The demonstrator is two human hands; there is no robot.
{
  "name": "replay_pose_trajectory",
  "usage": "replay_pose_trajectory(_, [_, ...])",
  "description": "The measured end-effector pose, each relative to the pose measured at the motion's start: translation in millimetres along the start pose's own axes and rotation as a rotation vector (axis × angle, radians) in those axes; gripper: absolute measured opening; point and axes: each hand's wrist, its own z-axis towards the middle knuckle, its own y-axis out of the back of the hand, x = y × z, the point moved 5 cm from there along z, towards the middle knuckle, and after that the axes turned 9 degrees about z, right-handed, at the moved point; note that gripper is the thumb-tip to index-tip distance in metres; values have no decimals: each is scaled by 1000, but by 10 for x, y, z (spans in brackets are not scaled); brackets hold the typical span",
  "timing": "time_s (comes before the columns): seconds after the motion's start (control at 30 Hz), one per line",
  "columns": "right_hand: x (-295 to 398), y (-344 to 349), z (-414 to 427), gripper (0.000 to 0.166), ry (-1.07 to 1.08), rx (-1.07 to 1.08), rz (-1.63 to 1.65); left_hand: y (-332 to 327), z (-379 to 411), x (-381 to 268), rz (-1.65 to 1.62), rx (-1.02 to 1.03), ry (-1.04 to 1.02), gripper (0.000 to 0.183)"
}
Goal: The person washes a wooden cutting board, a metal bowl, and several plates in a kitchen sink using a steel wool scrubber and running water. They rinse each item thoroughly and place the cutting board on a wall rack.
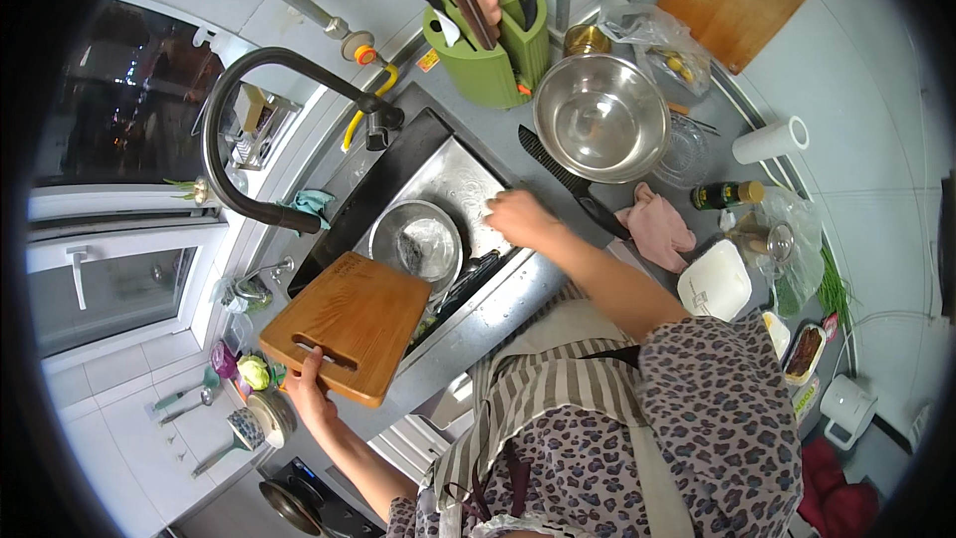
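My left hand (310, 392) grips a wooden cutting board (355, 314) by its slot handle, holding it tilted over the left part of the sink. My right hand (519, 218), its fingers curled, is over the right part of the stainless steel sink (467, 172); whether it holds something small cannot be told. A steel bowl (385, 228) with a dark object in it stands in the sink, partly behind the board. Beside it lie black-handled utensils (478, 269). A black knife (560, 172) rests on the counter past my right hand, near a pink cloth (656, 228).
A dark faucet (216, 134) arches over the sink's far side. A green knife block (478, 67) and a large steel bowl (601, 116) stand behind. On the right are a white tray (715, 280), a bottle (721, 195) and plastic bags. A pan (287, 504) sits at lower left.
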Motion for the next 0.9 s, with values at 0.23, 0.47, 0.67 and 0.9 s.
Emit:
replay_pose_trajectory(0.23, [-664, 743, -2000, 27, -695, -600, -461, -350, -53, 567, -649, 136, 195, 43])
replay_pose_trajectory(0.47, [-593, 1243, -2338, 28, -528, -917, -79, -282, -192, 652, -754, 173, 216, 43])
replay_pose_trajectory(0.67, [1059, 1478, -1453, 37, 55, -793, 551, -316, -271, 542, -652, 211, 76, 41])
replay_pose_trajectory(0.9, [2620, -88, -432, 40, 568, -249, 543, -276, -427, 342, -705, 233, -55, 43])
